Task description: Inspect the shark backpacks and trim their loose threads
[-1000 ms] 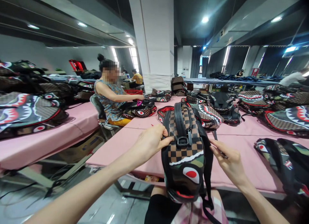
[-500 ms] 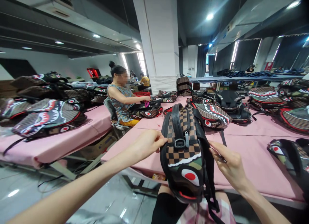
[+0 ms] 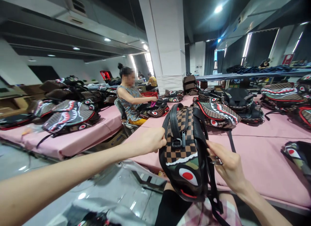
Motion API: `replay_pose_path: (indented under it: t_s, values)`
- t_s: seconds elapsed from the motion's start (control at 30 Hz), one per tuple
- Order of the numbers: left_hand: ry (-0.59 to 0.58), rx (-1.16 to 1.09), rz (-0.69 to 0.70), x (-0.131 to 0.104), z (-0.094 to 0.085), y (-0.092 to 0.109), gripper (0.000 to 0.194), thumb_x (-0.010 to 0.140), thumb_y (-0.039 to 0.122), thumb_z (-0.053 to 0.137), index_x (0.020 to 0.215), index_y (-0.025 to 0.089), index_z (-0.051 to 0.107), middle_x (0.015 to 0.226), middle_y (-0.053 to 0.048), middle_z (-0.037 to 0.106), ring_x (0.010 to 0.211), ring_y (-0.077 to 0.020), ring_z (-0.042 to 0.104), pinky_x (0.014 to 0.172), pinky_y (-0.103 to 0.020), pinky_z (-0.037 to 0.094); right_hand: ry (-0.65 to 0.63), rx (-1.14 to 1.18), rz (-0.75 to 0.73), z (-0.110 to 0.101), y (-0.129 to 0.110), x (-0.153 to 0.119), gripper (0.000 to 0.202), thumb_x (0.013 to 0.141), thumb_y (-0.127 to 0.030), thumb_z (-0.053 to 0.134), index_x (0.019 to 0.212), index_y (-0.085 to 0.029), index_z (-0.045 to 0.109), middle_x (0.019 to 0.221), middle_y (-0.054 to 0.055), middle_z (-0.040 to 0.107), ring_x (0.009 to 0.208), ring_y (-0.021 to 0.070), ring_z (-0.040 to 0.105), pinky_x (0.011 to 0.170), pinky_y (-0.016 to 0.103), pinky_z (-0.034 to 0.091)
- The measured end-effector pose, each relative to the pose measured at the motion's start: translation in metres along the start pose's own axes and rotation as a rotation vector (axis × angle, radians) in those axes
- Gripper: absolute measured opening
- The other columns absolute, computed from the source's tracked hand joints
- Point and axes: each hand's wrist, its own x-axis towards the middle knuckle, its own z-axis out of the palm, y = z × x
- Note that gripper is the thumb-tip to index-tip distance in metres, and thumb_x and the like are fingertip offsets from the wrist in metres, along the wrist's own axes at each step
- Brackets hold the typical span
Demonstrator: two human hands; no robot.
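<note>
A backpack with brown-and-black checks, a camouflage patch and a red-and-white eye stands on its end at the table's front edge, above my lap. Its black handle and a zip pull face me. My left hand is closed, pinching the bag's left edge beside the checked panel. On the opposite side, my right hand grips the black strap side with thumb and fingers. A small shiny metal tool sits within that hand; its kind is mostly hidden by the fingers.
Similar backpacks lie on the pink-covered table ahead and to the right. More are piled on another pink table at left. A seated co-worker handles a bag across the table. A white pillar rises behind.
My view has swung slightly left, so the surroundings sit further right. My left hand has curled more tightly at the bag's edge. The metal tool in my right hand shows more clearly.
</note>
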Motion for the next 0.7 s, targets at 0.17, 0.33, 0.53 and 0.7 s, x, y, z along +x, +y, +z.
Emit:
replay_pose_path:
  t_s: [0.17, 0.33, 0.53, 0.7]
  values:
    - [-0.061, -0.354, -0.122, -0.008, 0.003, -0.008, 0.017, 0.071, 0.027, 0.042, 0.062, 0.016, 0.051, 0.052, -0.002, 0.061, 0.045, -0.0137, 0.053, 0.041, -0.021, 0.036, 0.016, 0.000, -0.006, -0.002, 0.002, -0.002, 0.037, 0.085, -0.007, 0.044, 0.118, -0.020, 0.056, 0.108, 0.009, 0.066, 0.094, 0.0171, 0.065, 0.080, 0.026, 0.054]
    - [0.051, -0.331, -0.116, -0.011, 0.007, 0.000, 0.032, 0.078, 0.039, 0.040, 0.063, 0.016, 0.056, 0.052, -0.003, 0.061, 0.045, -0.0134, 0.055, 0.042, -0.021, 0.037, 0.028, -0.014, 0.001, -0.002, 0.003, -0.001, 0.034, 0.086, -0.012, 0.044, 0.117, -0.020, 0.058, 0.107, 0.009, 0.066, 0.092, 0.0179, 0.066, 0.079, 0.027, 0.055]
    - [0.022, -0.089, -0.097, -0.001, -0.001, 0.009, 0.032, 0.075, 0.034, 0.044, 0.050, 0.016, 0.056, 0.048, -0.004, 0.062, 0.048, -0.0155, 0.058, 0.050, -0.023, 0.041, 0.054, -0.047, -0.006, -0.001, 0.000, 0.001, 0.032, 0.086, -0.015, 0.045, 0.115, -0.019, 0.060, 0.104, 0.009, 0.067, 0.086, 0.0176, 0.067, 0.073, 0.026, 0.056]
    - [-0.025, -0.104, -0.129, 0.005, -0.007, 0.014, 0.018, 0.067, 0.020, 0.047, 0.051, 0.015, 0.056, 0.041, -0.001, 0.057, 0.051, -0.0159, 0.061, 0.048, -0.021, 0.042, 0.056, -0.076, -0.028, 0.000, 0.001, 0.000, 0.033, 0.086, -0.014, 0.045, 0.115, -0.018, 0.060, 0.105, 0.010, 0.067, 0.085, 0.0182, 0.067, 0.074, 0.027, 0.055]
